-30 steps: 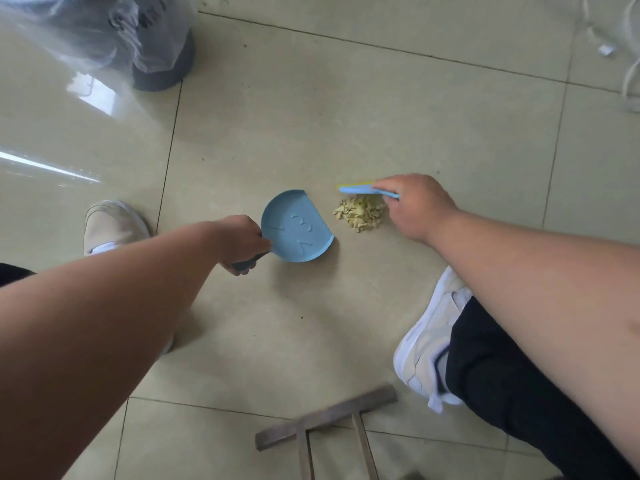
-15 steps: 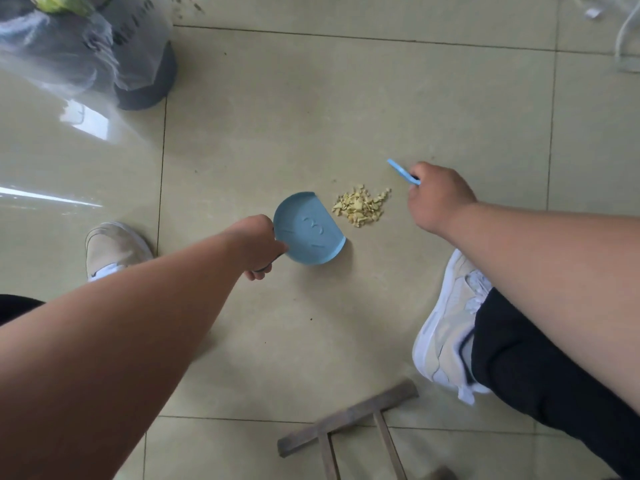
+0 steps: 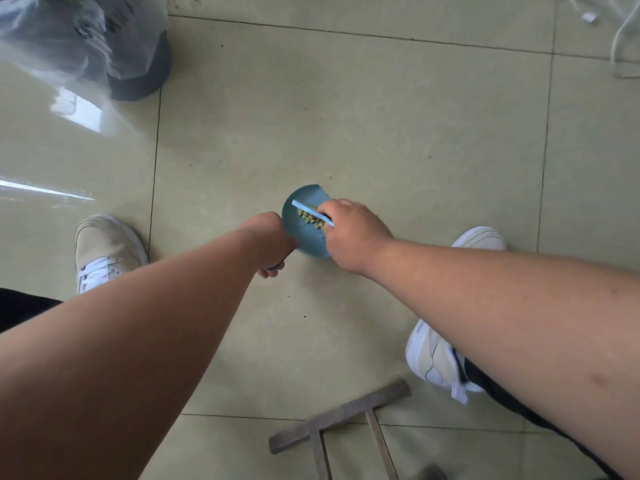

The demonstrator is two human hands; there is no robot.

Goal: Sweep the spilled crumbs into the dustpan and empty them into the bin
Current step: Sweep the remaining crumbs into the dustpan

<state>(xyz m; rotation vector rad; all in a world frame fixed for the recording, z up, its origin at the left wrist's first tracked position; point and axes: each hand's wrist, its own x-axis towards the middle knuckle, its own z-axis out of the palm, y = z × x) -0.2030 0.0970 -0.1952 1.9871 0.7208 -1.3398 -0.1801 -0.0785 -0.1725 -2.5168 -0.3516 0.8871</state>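
Head view shows your left hand (image 3: 269,241) gripping the handle of the blue dustpan (image 3: 302,237), which rests on the tiled floor (image 3: 381,133). Your right hand (image 3: 349,230) pinches the small blue brush (image 3: 310,212) over the pan, crumbs (image 3: 310,218) lying inside. Far left stands the bagged bin (image 3: 138,74).

We count: two hands, left hand (image 3: 272,242) and right hand (image 3: 349,233). One blue dustpan (image 3: 304,242). One blue brush (image 3: 311,213). One heap of crumbs (image 3: 310,218), pieces too small for us to number. One bin (image 3: 138,64). Two shoes (image 3: 107,251) (image 3: 436,362). One wooden frame (image 3: 346,420).
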